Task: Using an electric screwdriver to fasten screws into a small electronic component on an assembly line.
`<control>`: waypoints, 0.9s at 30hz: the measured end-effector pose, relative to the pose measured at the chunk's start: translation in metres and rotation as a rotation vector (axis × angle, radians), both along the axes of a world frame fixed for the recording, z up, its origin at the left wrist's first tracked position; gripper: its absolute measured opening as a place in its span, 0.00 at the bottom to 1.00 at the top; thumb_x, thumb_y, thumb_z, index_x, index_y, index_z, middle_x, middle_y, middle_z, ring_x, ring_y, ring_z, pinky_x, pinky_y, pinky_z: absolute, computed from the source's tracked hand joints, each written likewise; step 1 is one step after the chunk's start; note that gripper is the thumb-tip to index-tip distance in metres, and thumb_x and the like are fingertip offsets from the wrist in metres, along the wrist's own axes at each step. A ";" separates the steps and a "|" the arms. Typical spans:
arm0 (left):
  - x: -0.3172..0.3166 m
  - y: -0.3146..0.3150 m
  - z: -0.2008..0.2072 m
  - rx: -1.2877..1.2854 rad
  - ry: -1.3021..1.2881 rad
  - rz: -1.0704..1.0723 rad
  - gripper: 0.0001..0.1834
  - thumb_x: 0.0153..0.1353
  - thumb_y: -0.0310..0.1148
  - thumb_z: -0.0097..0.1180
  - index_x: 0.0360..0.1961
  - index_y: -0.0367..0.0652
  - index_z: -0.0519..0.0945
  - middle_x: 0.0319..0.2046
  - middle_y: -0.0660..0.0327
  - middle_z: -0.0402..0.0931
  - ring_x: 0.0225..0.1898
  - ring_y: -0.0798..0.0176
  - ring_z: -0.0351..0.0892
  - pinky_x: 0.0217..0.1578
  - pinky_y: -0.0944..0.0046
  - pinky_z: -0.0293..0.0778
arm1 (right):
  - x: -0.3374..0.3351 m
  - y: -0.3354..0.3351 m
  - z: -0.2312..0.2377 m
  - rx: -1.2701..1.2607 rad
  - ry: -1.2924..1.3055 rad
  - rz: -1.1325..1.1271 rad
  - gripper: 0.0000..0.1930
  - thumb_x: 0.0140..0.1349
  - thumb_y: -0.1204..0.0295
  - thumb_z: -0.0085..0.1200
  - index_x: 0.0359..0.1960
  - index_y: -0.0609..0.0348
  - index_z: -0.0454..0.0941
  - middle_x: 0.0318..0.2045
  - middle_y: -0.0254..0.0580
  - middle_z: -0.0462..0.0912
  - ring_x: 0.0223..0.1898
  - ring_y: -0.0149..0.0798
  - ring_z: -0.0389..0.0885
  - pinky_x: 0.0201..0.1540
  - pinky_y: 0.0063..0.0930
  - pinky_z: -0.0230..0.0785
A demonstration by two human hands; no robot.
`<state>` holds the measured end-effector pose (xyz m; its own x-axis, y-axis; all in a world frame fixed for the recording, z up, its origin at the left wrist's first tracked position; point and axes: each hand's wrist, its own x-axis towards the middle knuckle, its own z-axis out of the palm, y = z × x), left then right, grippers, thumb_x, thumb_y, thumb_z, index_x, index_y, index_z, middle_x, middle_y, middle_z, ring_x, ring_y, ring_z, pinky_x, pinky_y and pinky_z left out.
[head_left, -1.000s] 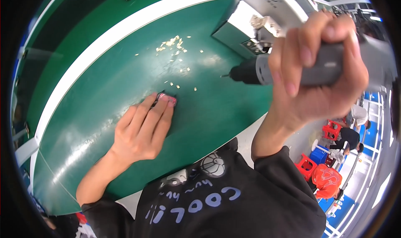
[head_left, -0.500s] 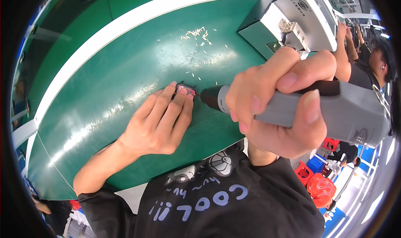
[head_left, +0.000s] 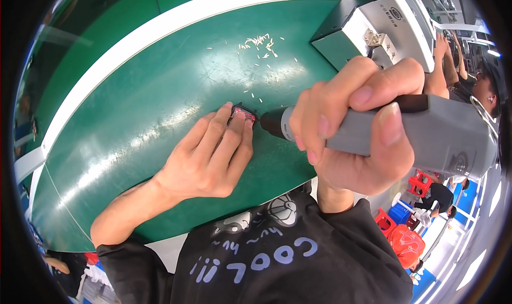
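Observation:
My right hand point(head_left: 362, 128) is wrapped around a grey electric screwdriver point(head_left: 453, 136) with a black nose. Its tip points left and meets or nearly meets the right edge of a small black-framed part point(head_left: 238, 108) with a red and pink inside. That part lies on the green table point(head_left: 138, 112). My left hand point(head_left: 213, 157) holds it down, the fingertips pressed over its near side and covering much of it. Whether the bit touches a screw is too small to tell.
Several small pale slivers point(head_left: 261, 41) lie scattered beyond the part. A grey and black box-shaped machine point(head_left: 373, 26) with a metal fixture stands at the far right. A white rim point(head_left: 106, 58) curves along the table's far side. Other people work at the right, near red stools point(head_left: 420, 184).
The whole view has shifted slightly. The screwdriver's rear end sits a little higher in the picture, while its tip stays at the part's right edge. Both hands keep their hold.

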<state>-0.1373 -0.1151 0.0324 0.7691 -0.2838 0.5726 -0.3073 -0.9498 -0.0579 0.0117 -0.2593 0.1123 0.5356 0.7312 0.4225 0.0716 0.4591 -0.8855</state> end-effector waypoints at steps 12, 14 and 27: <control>-0.004 0.005 0.000 0.076 0.004 -0.023 0.13 0.49 0.27 0.61 0.34 0.28 0.84 0.35 0.49 0.82 0.41 0.46 0.86 0.36 0.60 0.83 | 0.000 0.005 -0.007 0.069 0.023 0.042 0.11 0.77 0.65 0.35 0.45 0.62 0.60 0.30 0.52 0.72 0.12 0.35 0.67 0.17 0.34 0.66; -0.004 0.005 0.000 0.072 0.005 -0.020 0.13 0.49 0.27 0.61 0.34 0.28 0.84 0.35 0.49 0.82 0.41 0.46 0.86 0.36 0.60 0.83 | -0.001 0.006 -0.006 0.064 0.017 0.046 0.11 0.77 0.65 0.35 0.45 0.62 0.60 0.30 0.51 0.71 0.12 0.35 0.67 0.17 0.34 0.66; -0.003 0.001 0.000 0.072 -0.008 -0.004 0.10 0.51 0.24 0.62 0.34 0.28 0.84 0.35 0.49 0.81 0.40 0.46 0.86 0.34 0.60 0.81 | -0.002 0.002 -0.009 0.036 0.039 0.018 0.10 0.76 0.66 0.38 0.44 0.61 0.61 0.28 0.49 0.71 0.12 0.36 0.67 0.17 0.34 0.66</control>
<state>-0.1401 -0.1140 0.0325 0.7635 -0.3275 0.5567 -0.3104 -0.9419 -0.1284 0.0092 -0.2571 0.1031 0.5388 0.7257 0.4278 0.0285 0.4919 -0.8702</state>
